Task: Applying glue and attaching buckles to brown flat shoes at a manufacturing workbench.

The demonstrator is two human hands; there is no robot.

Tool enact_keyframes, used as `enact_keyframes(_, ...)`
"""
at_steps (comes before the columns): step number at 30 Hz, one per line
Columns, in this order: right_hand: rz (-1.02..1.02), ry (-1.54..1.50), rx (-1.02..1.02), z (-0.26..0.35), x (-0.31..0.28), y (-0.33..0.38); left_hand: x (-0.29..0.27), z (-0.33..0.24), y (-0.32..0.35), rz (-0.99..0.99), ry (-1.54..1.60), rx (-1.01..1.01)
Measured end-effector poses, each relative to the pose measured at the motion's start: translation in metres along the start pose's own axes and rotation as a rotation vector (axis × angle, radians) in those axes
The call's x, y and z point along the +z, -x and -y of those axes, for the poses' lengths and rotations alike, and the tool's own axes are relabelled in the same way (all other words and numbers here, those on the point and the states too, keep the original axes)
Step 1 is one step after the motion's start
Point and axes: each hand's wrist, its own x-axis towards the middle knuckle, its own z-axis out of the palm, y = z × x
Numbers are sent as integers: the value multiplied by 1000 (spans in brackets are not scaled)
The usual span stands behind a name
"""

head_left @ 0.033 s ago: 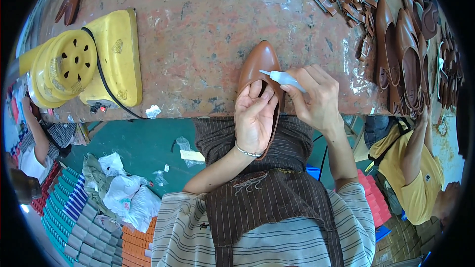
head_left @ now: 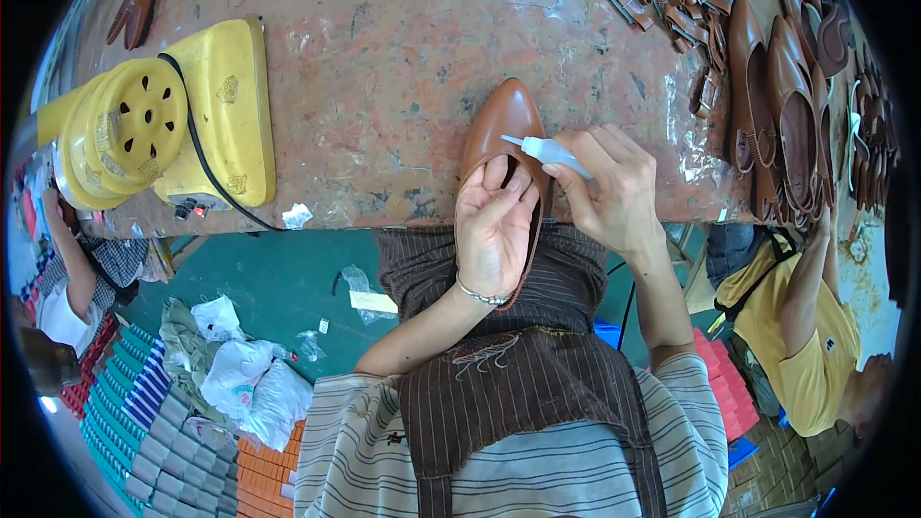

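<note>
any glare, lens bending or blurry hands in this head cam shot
In the head view, a soft highlight shows on the brown shoe's toe; in the head view, left hand and right hand look reasonably sharp; also in the head view, the co-worker looks tipped sideways near the rim, and the corners go black.

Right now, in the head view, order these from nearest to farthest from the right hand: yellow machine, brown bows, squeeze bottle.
1. Squeeze bottle, in the right hand.
2. Brown bows, upper right.
3. Yellow machine, far left.
</note>
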Motion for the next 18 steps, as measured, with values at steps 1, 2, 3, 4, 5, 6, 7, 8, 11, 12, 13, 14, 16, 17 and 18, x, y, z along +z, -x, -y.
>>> enact_keyframes(1, 0, 0, 2, 0, 0, 0, 0, 0, 0, -21, -10, -7)
enact_keyframes(2, 12, -8, 8, 0, -1, 0, 0, 0, 0, -43, -21, -12)
enact_keyframes(3, 23, -17, 15, 0, -1, 0, 1, 0, 0, -43, -22, -12)
enact_keyframes(4, 23, -17, 15, 0, -1, 1, 1, 0, 0, -39, 11, -13)
enact_keyframes(5, 10, -7, 10, -1, -1, 1, 1, 0, 0, -34, 45, -14)
enact_keyframes(6, -3, 3, 6, -1, -2, 1, 1, 0, 0, -34, 45, -14)
enact_keyframes(7, -3, 3, 6, -2, -3, 2, 0, 0, -1, -19, 54, -12)
enact_keyframes(8, -7, 3, 11, -3, -3, 3, -1, 0, 0, -5, 63, -10)
enact_keyframes(11, -18, -2, 18, -4, -4, 4, -5, 1, -1, -14, 37, -21)
enact_keyframes(12, -26, -7, 20, -4, -4, 5, -4, 0, 0, -14, 37, -22)
enact_keyframes(13, -26, -7, 21, -3, -4, 4, -3, 0, 0, -18, 34, -21)
enact_keyframes(14, 0, -8, 26, -2, -4, 3, -2, 0, 0, -22, 31, -22)
enact_keyframes(16, 25, -9, 31, 0, -3, 2, -2, 0, 0, -24, 33, -22)
enact_keyframes(17, 33, -7, 36, 1, -1, 1, -2, 0, 0, -27, 35, -20)
enact_keyframes(18, 41, -4, 41, 2, -1, 1, -1, 1, 0, -27, 35, -21)
